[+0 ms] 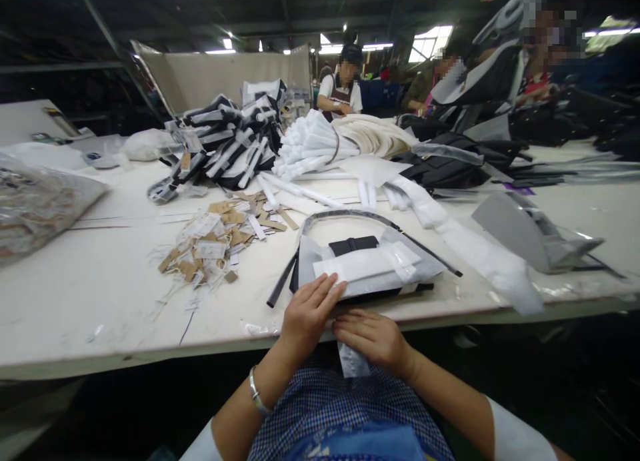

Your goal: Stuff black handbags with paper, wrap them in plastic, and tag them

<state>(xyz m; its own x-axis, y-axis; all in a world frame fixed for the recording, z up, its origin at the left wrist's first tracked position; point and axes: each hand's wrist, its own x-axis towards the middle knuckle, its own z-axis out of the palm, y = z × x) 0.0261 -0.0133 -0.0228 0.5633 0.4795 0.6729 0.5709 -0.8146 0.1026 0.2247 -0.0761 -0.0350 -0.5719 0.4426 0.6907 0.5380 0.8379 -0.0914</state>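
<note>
A black handbag point(351, 246) lies at the table's front edge, partly covered by translucent white sheeting point(430, 264). Across its front runs a white padding strip point(360, 264), with clear film over its right end. My left hand point(311, 311) rests on the left end of that strip, fingers stretched out flat. Just below, at the table edge, my right hand point(375, 341) has its fingers together over a translucent plastic strip point(353, 362) that hangs down in front of my checked apron. The fingertips' underside is hidden. Behind the bag arches its wrapped dark strap point(345, 213).
Paper tags point(210, 241) with strings are heaped on the left. Farther back lie wrapped black bags point(230, 138) and bundled white foam tubes point(313, 144). A white padding roll point(480, 254) and a grey wrapped piece point(530, 231) sit right. Co-workers point(343, 88) are beyond.
</note>
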